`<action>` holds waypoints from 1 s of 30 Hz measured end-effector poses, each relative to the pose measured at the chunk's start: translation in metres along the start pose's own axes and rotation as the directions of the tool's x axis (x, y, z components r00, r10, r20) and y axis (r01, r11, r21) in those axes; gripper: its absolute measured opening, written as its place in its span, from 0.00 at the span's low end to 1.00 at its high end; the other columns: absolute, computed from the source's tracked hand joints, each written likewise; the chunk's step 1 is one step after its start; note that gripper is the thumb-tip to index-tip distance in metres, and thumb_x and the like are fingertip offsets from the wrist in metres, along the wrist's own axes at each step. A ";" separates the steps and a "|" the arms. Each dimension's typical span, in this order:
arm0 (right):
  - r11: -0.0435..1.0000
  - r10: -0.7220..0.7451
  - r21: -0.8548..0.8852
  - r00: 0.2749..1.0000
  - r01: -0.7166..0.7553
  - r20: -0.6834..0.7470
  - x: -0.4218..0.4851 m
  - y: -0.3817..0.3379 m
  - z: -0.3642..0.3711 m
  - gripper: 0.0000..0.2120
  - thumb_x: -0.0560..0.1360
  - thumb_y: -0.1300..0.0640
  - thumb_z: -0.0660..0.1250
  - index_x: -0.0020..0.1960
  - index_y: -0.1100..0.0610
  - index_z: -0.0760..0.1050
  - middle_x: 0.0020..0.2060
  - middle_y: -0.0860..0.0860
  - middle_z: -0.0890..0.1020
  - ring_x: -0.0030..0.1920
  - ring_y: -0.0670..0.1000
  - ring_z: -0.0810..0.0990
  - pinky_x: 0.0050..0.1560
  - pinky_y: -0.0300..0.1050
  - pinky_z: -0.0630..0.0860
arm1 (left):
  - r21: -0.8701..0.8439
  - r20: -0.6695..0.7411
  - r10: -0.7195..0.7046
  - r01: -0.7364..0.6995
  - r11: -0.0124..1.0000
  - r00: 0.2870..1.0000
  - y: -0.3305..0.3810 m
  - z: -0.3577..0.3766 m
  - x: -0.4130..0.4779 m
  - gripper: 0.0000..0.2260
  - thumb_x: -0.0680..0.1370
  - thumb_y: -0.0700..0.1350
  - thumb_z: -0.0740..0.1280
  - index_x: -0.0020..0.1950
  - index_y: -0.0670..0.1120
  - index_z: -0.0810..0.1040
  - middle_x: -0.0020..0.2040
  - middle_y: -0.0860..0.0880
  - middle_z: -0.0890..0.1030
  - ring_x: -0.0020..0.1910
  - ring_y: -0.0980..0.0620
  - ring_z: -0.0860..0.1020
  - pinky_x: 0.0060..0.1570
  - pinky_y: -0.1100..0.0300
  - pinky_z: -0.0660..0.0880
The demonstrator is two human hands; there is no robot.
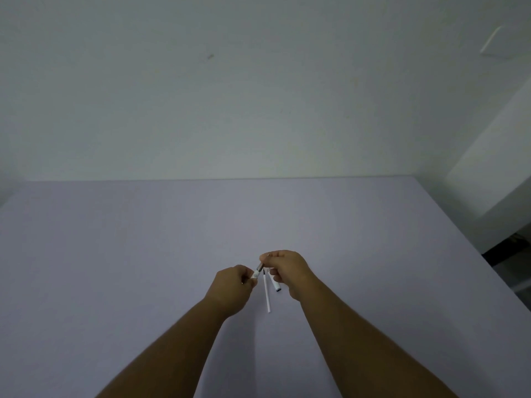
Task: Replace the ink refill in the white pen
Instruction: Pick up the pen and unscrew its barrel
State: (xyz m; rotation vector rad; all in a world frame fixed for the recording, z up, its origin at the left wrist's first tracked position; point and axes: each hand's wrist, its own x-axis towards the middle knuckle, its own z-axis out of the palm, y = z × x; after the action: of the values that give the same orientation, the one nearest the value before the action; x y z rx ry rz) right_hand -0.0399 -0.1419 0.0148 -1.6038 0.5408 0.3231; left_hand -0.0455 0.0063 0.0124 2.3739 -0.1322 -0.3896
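Both hands meet above the pale lilac table (143, 254). My left hand (231, 288) pinches the white end of the pen (257, 271), and my right hand (287, 271) pinches its grey metal end, so the short piece spans between the fingertips. Under the hands a thin white ink refill (266, 294) with a dark tip lies on the table, pointing away from me. Just to its right lies a shorter white pen part (275, 283) with a dark ring at its near end, partly under my right hand's fingers.
A plain white wall (258, 96) rises behind the table's far edge. The table's right edge runs diagonally down to the right, with a dark gap (508, 248) and white furniture beyond it.
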 end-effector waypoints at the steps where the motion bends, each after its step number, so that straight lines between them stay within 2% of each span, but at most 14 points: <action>1: 1.000 0.001 -0.017 1.000 -0.001 -0.006 0.000 0.001 -0.001 0.05 0.70 0.54 0.73 0.38 0.54 0.79 0.36 0.53 0.78 0.34 0.49 0.72 0.41 0.43 0.73 | 0.000 0.001 0.004 -0.004 1.000 1.000 0.000 0.000 0.000 0.09 0.78 0.47 0.63 0.53 0.45 0.79 0.42 0.51 0.78 0.39 0.54 0.73 0.31 0.70 0.64; 4: 1.000 0.002 -0.025 1.000 -0.002 -0.010 -0.001 0.001 0.000 0.03 0.71 0.56 0.72 0.39 0.55 0.80 0.35 0.53 0.78 0.35 0.50 0.72 0.42 0.44 0.74 | 0.014 0.005 0.009 -0.010 1.000 1.000 0.000 0.000 0.000 0.09 0.78 0.47 0.63 0.53 0.45 0.79 0.42 0.51 0.78 0.37 0.55 0.72 0.31 0.69 0.64; 7: 1.000 0.007 -0.005 1.000 -0.007 0.004 0.001 -0.002 0.000 0.04 0.73 0.61 0.68 0.42 0.54 0.80 0.39 0.53 0.80 0.38 0.49 0.75 0.44 0.43 0.75 | 0.018 0.004 0.004 -0.004 1.000 1.000 -0.001 0.000 0.001 0.09 0.78 0.47 0.63 0.53 0.45 0.79 0.42 0.50 0.77 0.35 0.56 0.72 0.31 0.69 0.65; 9: 1.000 0.003 -0.026 1.000 -0.003 0.003 0.000 -0.001 0.000 0.02 0.71 0.55 0.71 0.43 0.54 0.80 0.39 0.53 0.80 0.38 0.49 0.75 0.45 0.44 0.75 | 0.012 0.002 0.005 -0.005 1.000 1.000 -0.002 0.001 0.001 0.09 0.78 0.47 0.63 0.53 0.45 0.79 0.42 0.51 0.77 0.37 0.55 0.72 0.31 0.70 0.65; 11: 0.998 -0.008 -0.069 1.000 0.008 -0.004 -0.001 0.001 0.000 0.06 0.70 0.52 0.72 0.41 0.54 0.79 0.38 0.53 0.80 0.37 0.50 0.74 0.44 0.46 0.75 | 0.008 0.002 0.005 -0.005 1.000 1.000 -0.002 0.001 0.001 0.09 0.78 0.47 0.63 0.53 0.44 0.79 0.42 0.51 0.77 0.38 0.55 0.73 0.31 0.70 0.64; 13: 0.998 -0.024 -0.054 1.000 0.025 0.006 -0.001 0.002 0.001 0.02 0.71 0.56 0.71 0.40 0.53 0.79 0.36 0.51 0.79 0.36 0.49 0.73 0.42 0.44 0.74 | 0.004 0.002 0.002 -0.002 1.000 1.000 -0.002 0.001 0.001 0.09 0.78 0.47 0.63 0.52 0.45 0.79 0.42 0.51 0.78 0.38 0.54 0.73 0.31 0.70 0.65; 15: 0.999 -0.036 -0.011 0.999 0.036 0.019 0.001 0.001 0.002 0.05 0.72 0.62 0.68 0.42 0.52 0.79 0.36 0.50 0.79 0.35 0.47 0.74 0.41 0.41 0.74 | 0.005 0.000 -0.002 0.002 1.000 1.000 -0.002 0.001 0.002 0.09 0.78 0.47 0.63 0.52 0.45 0.79 0.42 0.51 0.78 0.37 0.54 0.73 0.31 0.70 0.65; 17: 0.999 -0.033 0.011 0.999 0.033 0.012 0.001 0.000 0.002 0.04 0.72 0.61 0.69 0.44 0.53 0.79 0.36 0.50 0.79 0.35 0.47 0.74 0.41 0.40 0.74 | 0.008 0.001 -0.004 0.004 1.000 1.000 -0.002 0.001 0.002 0.09 0.78 0.47 0.63 0.52 0.45 0.79 0.42 0.51 0.78 0.37 0.54 0.73 0.31 0.70 0.65; 20: 1.000 -0.020 -0.022 1.000 0.021 0.010 -0.001 -0.001 0.002 0.03 0.71 0.55 0.71 0.42 0.54 0.79 0.36 0.50 0.79 0.37 0.48 0.74 0.43 0.42 0.74 | 0.005 0.004 -0.001 0.001 1.000 1.000 -0.002 0.001 0.002 0.09 0.78 0.47 0.64 0.52 0.45 0.79 0.41 0.51 0.78 0.37 0.54 0.73 0.32 0.70 0.66; 22: 0.999 -0.032 -0.020 0.999 0.032 0.016 -0.001 0.000 0.002 0.02 0.72 0.58 0.70 0.41 0.53 0.79 0.35 0.49 0.79 0.37 0.47 0.74 0.42 0.40 0.74 | 0.012 0.007 -0.001 0.000 1.000 1.000 -0.002 0.001 0.003 0.09 0.78 0.47 0.64 0.52 0.45 0.80 0.41 0.50 0.78 0.35 0.56 0.73 0.31 0.69 0.65; 25: 0.999 -0.039 0.009 0.999 0.039 0.030 0.001 -0.001 0.003 0.05 0.72 0.63 0.68 0.45 0.55 0.80 0.37 0.51 0.80 0.38 0.47 0.75 0.42 0.39 0.74 | 0.019 0.008 -0.004 0.004 1.000 1.000 -0.003 0.001 0.003 0.09 0.78 0.47 0.64 0.51 0.45 0.80 0.41 0.50 0.78 0.34 0.56 0.72 0.31 0.69 0.65; 27: 1.000 -0.005 0.002 1.000 0.005 0.026 0.001 -0.001 0.003 0.04 0.71 0.60 0.69 0.45 0.55 0.80 0.38 0.52 0.79 0.39 0.48 0.74 0.44 0.42 0.74 | 0.012 0.011 -0.007 0.007 1.000 1.000 -0.003 0.001 0.003 0.09 0.78 0.48 0.64 0.51 0.45 0.80 0.40 0.50 0.78 0.35 0.54 0.73 0.31 0.68 0.66; 30: 0.999 0.016 -0.033 0.999 -0.015 0.031 0.000 0.002 0.002 0.02 0.71 0.56 0.71 0.39 0.53 0.80 0.37 0.52 0.78 0.37 0.50 0.73 0.43 0.45 0.73 | 0.005 0.015 -0.003 0.003 1.000 1.000 -0.003 0.002 0.003 0.09 0.77 0.48 0.64 0.51 0.45 0.80 0.40 0.51 0.78 0.35 0.55 0.73 0.31 0.69 0.66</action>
State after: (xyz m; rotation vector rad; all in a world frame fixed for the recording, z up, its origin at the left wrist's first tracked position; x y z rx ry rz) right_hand -0.0404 -0.1399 0.0132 -1.6239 0.5259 0.3696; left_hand -0.0428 0.0070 0.0084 2.3770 -0.1366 -0.4087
